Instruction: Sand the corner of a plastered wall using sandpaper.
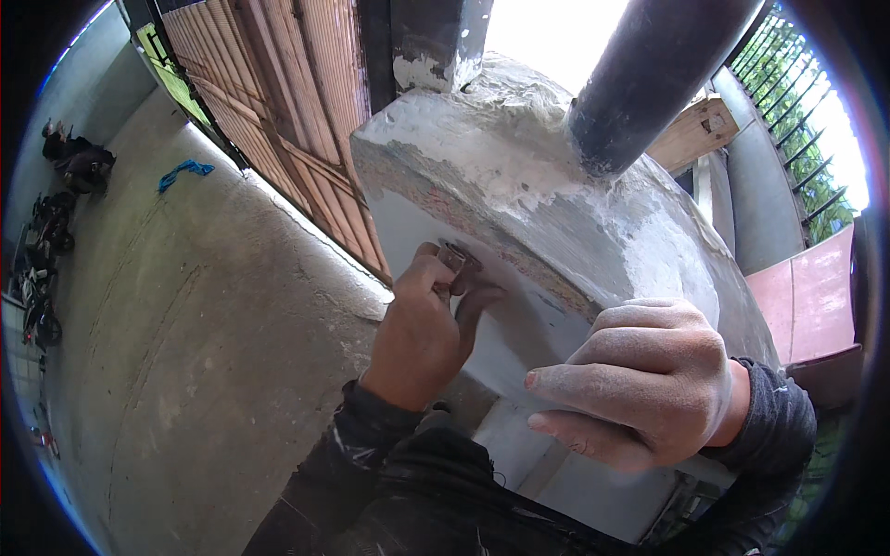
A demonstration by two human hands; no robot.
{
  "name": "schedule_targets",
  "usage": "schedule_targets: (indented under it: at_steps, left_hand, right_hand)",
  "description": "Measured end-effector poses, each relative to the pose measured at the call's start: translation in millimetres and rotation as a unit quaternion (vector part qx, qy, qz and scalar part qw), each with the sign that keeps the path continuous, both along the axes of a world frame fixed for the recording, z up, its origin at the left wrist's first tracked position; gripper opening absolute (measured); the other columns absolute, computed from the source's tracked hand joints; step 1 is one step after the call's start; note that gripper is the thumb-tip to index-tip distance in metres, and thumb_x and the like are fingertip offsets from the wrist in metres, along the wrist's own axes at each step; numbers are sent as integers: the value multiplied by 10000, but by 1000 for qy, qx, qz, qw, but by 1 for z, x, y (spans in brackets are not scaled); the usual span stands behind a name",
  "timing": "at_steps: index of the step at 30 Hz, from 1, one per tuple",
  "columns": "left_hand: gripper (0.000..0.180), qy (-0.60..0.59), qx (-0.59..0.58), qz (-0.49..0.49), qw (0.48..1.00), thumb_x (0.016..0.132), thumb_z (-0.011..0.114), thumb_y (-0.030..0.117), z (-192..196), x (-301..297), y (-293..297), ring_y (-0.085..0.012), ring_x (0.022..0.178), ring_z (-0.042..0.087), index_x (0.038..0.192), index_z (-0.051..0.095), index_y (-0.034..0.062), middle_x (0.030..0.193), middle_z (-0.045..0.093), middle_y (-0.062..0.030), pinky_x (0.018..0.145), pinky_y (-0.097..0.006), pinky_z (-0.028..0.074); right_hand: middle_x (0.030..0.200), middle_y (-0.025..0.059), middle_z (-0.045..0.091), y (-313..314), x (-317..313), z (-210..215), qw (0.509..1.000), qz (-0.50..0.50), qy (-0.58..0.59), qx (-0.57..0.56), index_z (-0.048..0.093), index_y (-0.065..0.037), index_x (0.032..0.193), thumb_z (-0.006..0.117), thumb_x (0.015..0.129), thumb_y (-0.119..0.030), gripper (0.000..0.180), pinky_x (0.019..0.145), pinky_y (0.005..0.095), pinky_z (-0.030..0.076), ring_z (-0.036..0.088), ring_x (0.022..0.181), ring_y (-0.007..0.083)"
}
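A grey plastered concrete ledge (482, 167) with a chipped, rough edge fills the middle of the head view. At its side face, my left hand (419, 324) is closed around a small brown piece (456, 261) that looks folded; its exact kind is unclear. The fingertips are close to or touching the plaster. To the right and nearer, my right hand (649, 380) is dusted pale with powder. Its fingers are curled, the index finger and thumb pointing left with a narrow gap between them. The inside of that palm is hidden.
A dark round post (658, 83) rises from the ledge's top, with a wooden block (695, 130) behind it. A brown slatted gate (269, 102) stands left of the ledge. On the concrete floor (204, 343) lies a blue cloth (185, 172); motorbikes (39, 278) line the far left.
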State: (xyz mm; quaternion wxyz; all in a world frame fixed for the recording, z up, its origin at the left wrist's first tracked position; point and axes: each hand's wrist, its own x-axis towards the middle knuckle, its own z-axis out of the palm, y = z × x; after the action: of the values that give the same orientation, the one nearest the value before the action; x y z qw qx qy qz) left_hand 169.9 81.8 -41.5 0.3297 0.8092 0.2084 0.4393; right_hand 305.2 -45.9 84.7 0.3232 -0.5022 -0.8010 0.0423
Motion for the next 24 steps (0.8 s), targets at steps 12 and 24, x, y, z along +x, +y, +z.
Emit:
schedule_targets:
  at_steps: [12, 24]
  left_hand:
    - [407, -101, -134, -26, 985, 859, 684, 24, 5, -24, 8, -48, 631, 477, 1036, 320, 64, 822, 490, -55, 540, -195, 390]
    - [190, -292, -216, 52, 930, 857, 683, 23, -11, -6, 35, -146, 816, 621, 954, 520, 2, 970, 630, -131, 697, -240, 506]
  right_hand:
    - [662, 49, 650, 1, -3, 5, 1000, 6, -4, -3, 721, -38, 835, 784, 698, -129, 176, 482, 257, 482, 600, 519, 146]
    - [646, 52, 644, 2, -2, 4, 1000, 7, -8, -17, 728, -49, 832, 775, 693, -130, 167, 471, 255, 473, 592, 508, 141]
